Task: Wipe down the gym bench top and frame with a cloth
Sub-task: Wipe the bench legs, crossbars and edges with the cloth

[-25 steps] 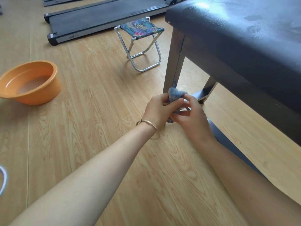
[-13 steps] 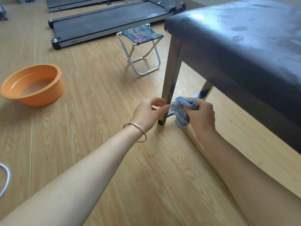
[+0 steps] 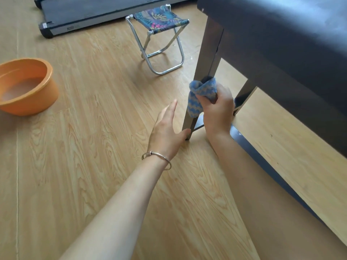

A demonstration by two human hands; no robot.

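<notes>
Cloth (image 3: 201, 94), one, blue zigzag knit, bunched against the near leg (image 3: 206, 59) of the single gym bench (image 3: 281, 25); right hand (image 3: 219, 111) fingers curled round it. Left hand (image 3: 167, 132), fingers straight, holding nothing, thumb near the leg's foot. One orange basin (image 3: 37, 98), one folding stool (image 3: 159, 17), one treadmill (image 3: 84, 14) on wood-grain floor (image 3: 93, 128); open floor lies left of the bench.

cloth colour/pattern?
Blue with pale zigzag stripes, in the head view: cloth held by right hand.
</notes>
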